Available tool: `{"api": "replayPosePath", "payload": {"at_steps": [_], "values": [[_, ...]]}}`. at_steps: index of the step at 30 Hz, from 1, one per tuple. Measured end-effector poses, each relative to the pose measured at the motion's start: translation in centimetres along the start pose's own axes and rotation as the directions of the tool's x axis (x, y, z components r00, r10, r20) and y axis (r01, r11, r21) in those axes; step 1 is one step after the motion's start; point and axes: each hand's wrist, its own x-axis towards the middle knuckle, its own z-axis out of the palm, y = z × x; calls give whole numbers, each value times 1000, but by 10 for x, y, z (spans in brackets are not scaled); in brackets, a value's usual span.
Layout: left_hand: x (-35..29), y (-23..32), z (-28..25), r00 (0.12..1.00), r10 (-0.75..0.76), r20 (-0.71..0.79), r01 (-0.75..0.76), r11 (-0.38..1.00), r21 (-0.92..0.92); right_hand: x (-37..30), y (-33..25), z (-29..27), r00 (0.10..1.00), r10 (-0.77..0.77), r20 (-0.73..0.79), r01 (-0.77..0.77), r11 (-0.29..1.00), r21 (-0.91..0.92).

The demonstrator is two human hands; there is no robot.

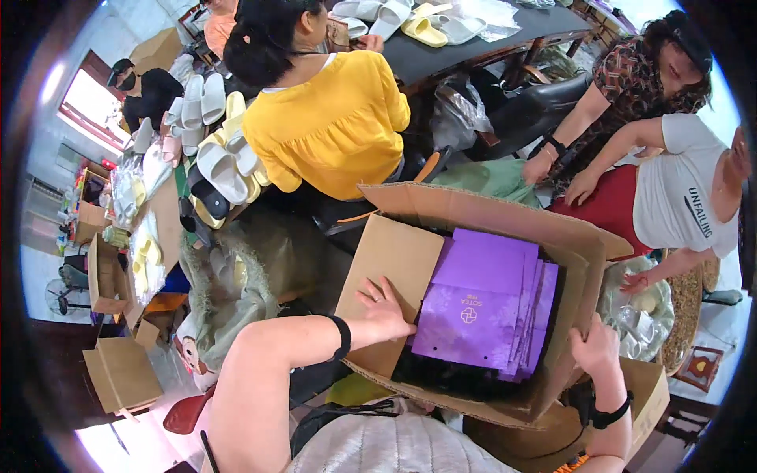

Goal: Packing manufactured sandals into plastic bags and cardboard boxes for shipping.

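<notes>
An open cardboard box point(481, 411) stands in front of me, tilted in the view. A stack of flat purple printed sheets or folded packages point(481, 303) lies inside; their exact kind I cannot tell. My left hand point(386, 311) rests with spread fingers on the box's left flap point(398, 264), its thumb side by the edge of the purple stack. At the right side, my right hand point(598, 347) grips the upper edge of the box wall, fingers closed round the cardboard. Dark shadow hides the bottom of the box.
A person in yellow point(339, 118) sits beyond the box. Two people lean over a green sack point(493, 180) at the far right. Slippers point(221, 169) pile up on the left; more lie on the dark table point(489, 43). A woven sack point(229, 292) and empty cartons point(122, 374) stand left.
</notes>
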Motion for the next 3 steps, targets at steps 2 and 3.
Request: {"api": "replayPosePath", "payload": {"at_steps": [2,3], "values": [[18,-9,24,996,90,-10,-87,981,174,11,13,4,998,-67,15,66,997,46],[31,-20,43,995,61,-74,-59,998,31,11,17,-1,992,-124,22,122,989,86]]}}
